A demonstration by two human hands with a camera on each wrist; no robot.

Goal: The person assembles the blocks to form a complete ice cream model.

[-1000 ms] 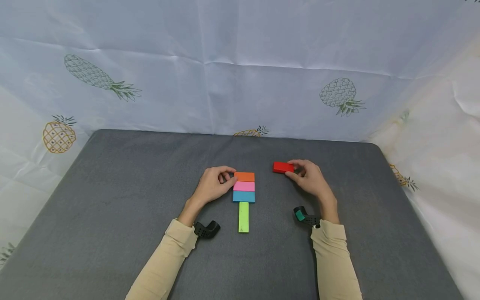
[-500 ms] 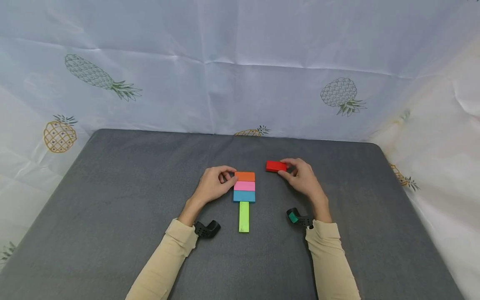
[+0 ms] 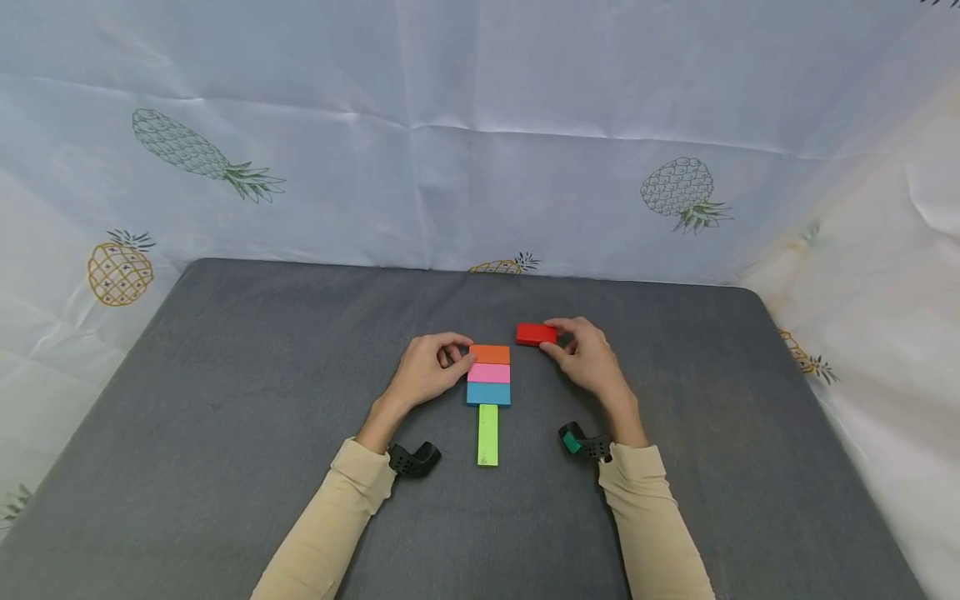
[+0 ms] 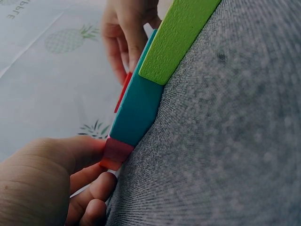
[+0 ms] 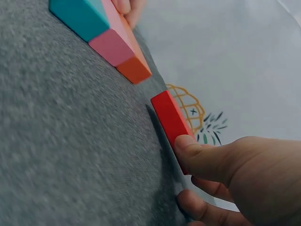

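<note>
In the head view, orange, pink and blue wooden blocks lie flat, side by side with long edges touching. A green block lies lengthwise, its far end against the blue one's middle. My left hand holds the left end of the orange block with thumb and index finger; the thumb also sits by the pink block's end in the left wrist view. My right hand pinches the right end of a red block between thumb and fingers. That block is right of and slightly beyond the orange one, apart from it.
A grey cloth-covered table lies under everything. White fabric with pineapple prints hangs behind its far edge and at both sides. Black wrist mounts are on both arms, close over the table.
My right hand has moved steadily left with the red block, bringing it closer to the orange block. The left hand and the row of blocks have stayed in place.
</note>
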